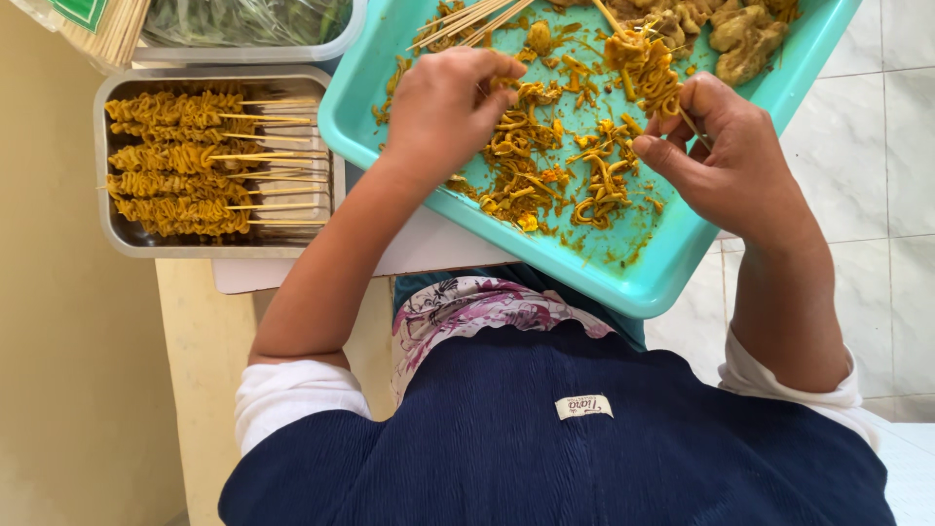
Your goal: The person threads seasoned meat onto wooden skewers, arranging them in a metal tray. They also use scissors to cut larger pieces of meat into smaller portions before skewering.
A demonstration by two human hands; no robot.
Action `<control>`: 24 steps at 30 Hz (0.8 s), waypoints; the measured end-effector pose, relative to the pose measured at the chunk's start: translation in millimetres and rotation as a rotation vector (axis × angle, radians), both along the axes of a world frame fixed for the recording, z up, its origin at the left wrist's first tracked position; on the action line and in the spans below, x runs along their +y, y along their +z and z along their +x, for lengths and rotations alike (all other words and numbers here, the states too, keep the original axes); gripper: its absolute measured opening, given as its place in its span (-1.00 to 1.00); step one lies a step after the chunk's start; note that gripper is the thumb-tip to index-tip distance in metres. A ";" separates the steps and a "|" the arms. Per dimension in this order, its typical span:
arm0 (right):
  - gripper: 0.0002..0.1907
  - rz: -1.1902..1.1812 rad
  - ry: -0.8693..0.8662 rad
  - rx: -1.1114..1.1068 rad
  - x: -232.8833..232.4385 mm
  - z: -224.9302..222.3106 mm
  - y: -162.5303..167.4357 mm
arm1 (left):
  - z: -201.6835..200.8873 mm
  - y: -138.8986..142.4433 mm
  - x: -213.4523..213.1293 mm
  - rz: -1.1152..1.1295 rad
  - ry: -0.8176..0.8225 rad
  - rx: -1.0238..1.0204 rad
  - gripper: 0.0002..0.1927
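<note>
Navy-blue ribbed garment (pixel 545 458) nearest lens. Right hand (pixel 726 161) pinches thin bamboo skewer (pixel 651 70) loaded with yellow spiced strips over teal plastic tray (pixel 672 268). Left hand (pixel 443 107) curled, fingertips picking loose strips (pixel 521 161). 1 rectangular metal tray of finished skewers (pixel 209 161) beside. Risk: skewer tip pricks finger, greasy strips slip off.

A half-threaded yellow skewer (pixel 651 73) tilts above loose yellow strips (pixel 531 161).
</note>
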State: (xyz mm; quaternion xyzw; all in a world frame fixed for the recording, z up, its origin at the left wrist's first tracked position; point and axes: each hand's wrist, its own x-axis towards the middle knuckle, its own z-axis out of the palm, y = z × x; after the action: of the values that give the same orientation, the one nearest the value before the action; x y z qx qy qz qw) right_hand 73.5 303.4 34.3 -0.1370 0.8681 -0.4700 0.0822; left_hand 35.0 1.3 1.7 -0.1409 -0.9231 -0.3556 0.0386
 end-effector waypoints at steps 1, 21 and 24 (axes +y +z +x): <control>-0.76 0.005 0.005 0.009 -1.2 1.1 -0.2 | 1.0 -5.1 3.8 -0.090 0.004 0.077 -0.81; -0.59 0.371 0.053 0.120 -28.8 4.6 -37.7 | 16.6 7.0 12.8 -0.418 0.008 0.158 -0.75; -0.61 0.238 0.049 0.148 -24.3 -0.1 -36.9 | 18.4 9.7 18.5 -0.384 -0.016 0.151 -0.75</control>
State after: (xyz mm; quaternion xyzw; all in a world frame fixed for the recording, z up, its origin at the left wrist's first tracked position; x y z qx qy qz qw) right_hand 73.4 279.1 -2.7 -0.1817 0.9178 -0.3501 0.0452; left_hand 53.4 19.8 11.4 -0.1794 -0.9673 -0.1620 0.0772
